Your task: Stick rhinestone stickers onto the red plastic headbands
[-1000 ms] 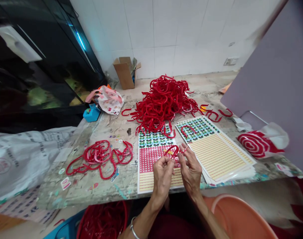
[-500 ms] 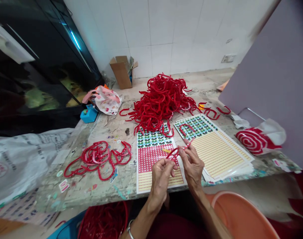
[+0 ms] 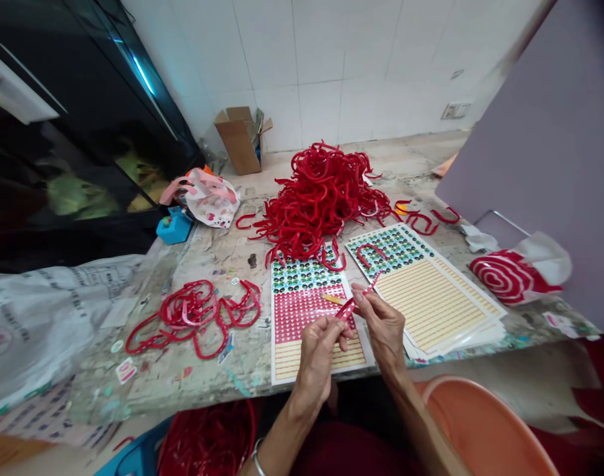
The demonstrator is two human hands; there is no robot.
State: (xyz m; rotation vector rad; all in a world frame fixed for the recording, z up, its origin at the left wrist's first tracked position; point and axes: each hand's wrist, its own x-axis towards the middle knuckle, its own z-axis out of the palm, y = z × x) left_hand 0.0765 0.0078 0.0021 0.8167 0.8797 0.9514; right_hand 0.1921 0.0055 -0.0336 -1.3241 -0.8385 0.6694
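Above the left sticker sheet (image 3: pixel 306 363), my left hand (image 3: pixel 322 347) pinches a red strip (image 3: pixel 348 308) with pale dots. My right hand (image 3: pixel 381 324) holds the upper part of the strip between thumb and fingers, close to the left fingertips. A short patterned end stands out above the right fingertips. The sheet under the hands has green-blue, red and yellow bands, and a small yellow piece (image 3: pixel 333 299) lies on it. A second stack of sheets (image 3: pixel 433 311) is beside the right hand, with one curved red piece (image 3: pixel 371 254) on top.
A large heap of red curved pieces (image 3: pixel 326 198) stands behind the sheets. Looped red strips (image 3: pixel 188 314) lie at the left. Around them are a blue tape dispenser (image 3: pixel 175 227), a cardboard box (image 3: pixel 240 142), a red-and-white bag (image 3: pixel 505 277) and an orange tub (image 3: pixel 480 423) below the edge.
The red strip between my hands has turned and looks straighter, its dotted side showing more. My right hand has shifted slightly; both hands keep their pinch.
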